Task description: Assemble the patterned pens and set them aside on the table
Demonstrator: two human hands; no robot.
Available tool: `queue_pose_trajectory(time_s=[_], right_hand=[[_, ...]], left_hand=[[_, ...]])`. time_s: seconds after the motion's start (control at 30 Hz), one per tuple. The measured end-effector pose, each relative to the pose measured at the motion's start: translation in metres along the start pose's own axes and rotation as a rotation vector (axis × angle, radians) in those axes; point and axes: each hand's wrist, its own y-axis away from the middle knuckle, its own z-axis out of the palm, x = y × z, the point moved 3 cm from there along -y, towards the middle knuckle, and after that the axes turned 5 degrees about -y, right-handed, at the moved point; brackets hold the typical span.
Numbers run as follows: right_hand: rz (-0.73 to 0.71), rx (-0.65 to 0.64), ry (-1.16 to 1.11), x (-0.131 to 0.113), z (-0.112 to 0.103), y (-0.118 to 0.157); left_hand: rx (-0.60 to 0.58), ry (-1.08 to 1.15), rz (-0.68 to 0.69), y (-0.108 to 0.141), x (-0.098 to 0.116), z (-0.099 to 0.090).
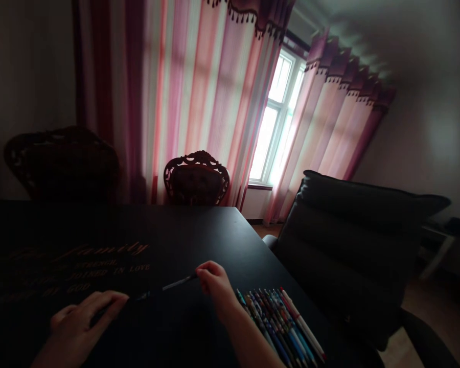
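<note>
My right hand is closed in a pinch, thumb and fingertips on the near end of a slim pen piece that points across toward my left hand. The left one is closed too, its fingertips gripping a dark piece that sticks out toward the right. The two lie almost in line between my hands, and a dim gap seems to part them; it is too dark to tell exactly what the left piece is.

To the right of my right hand, beside the forearm, a row of pens lies side by side on the desk, a white pen with red ends at the side farthest from me. That row looks to me like the settled part: the pens lie neatly, none of them in my grip. What I hold is unfinished, I judge, its pieces neither joined nor laid down with the others. Whether any pen in the row still needs handling, I cannot tell.
</note>
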Motion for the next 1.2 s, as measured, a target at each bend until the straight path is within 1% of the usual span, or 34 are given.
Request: queue_pose_trajectory(time_s=[0.03,0.07,0.1,0.17,0.23,0.3,0.37,0.43,0.5,0.63,0.7,0.77,0.87,0.97,1.03,1.1,1.2], right_hand=[[-0.013,0.009,0.0,-0.001,-0.003,-0.002],[-0.026,0.015,0.004,-0.001,-0.005,-0.003],[-0.041,0.02,0.011,-0.002,-0.006,-0.003],[-0.083,0.023,0.035,-0.002,-0.006,-0.002],[-0.131,0.017,0.059,-0.004,-0.002,0.001],[-0.183,-0.007,0.088,-0.007,0.003,0.005],[-0.241,-0.047,0.146,-0.01,0.009,0.01],[-0.289,-0.09,0.231,-0.013,0.014,0.015],[-0.307,-0.119,0.297,-0.013,0.017,0.018],[-0.293,-0.151,0.293,-0.008,0.022,0.02],[-0.255,-0.167,0.239,-0.004,0.024,0.02],[-0.209,-0.195,0.177,0.0,0.027,0.021],[-0.147,-0.242,0.124,0.004,0.033,0.024],[-0.092,-0.275,0.102,0.006,0.038,0.028],[-0.085,-0.283,0.094,0.006,0.038,0.029],[-0.098,-0.268,0.087,0.003,0.036,0.028],[-0.116,-0.188,0.033,-0.003,0.028,0.023]], left_hand=[[-0.066,-0.009,-0.048,-0.002,0.003,-0.004],[-0.11,-0.015,-0.051,-0.003,0.007,-0.009],[-0.121,-0.03,-0.047,-0.003,0.01,-0.012],[-0.114,-0.07,-0.004,-0.003,0.015,-0.017],[-0.08,-0.122,0.07,0.0,0.02,-0.019],[-0.056,-0.163,0.156,0.003,0.024,-0.019],[-0.037,-0.183,0.207,0.005,0.028,-0.019],[-0.039,-0.188,0.199,0.006,0.03,-0.02],[-0.061,-0.195,0.139,0.005,0.029,-0.021],[-0.159,-0.216,0.027,0.003,0.021,-0.016],[-0.169,-0.213,0.012,0.003,0.02,-0.014],[-0.154,-0.186,0.044,0.005,0.024,-0.014],[-0.132,-0.136,0.161,0.01,0.04,-0.016],[-0.138,-0.127,0.242,0.015,0.052,-0.018],[-0.174,-0.116,0.275,0.017,0.053,-0.017],[-0.204,-0.102,0.282,0.016,0.051,-0.017],[-0.215,-0.1,0.255,0.014,0.045,-0.017]])
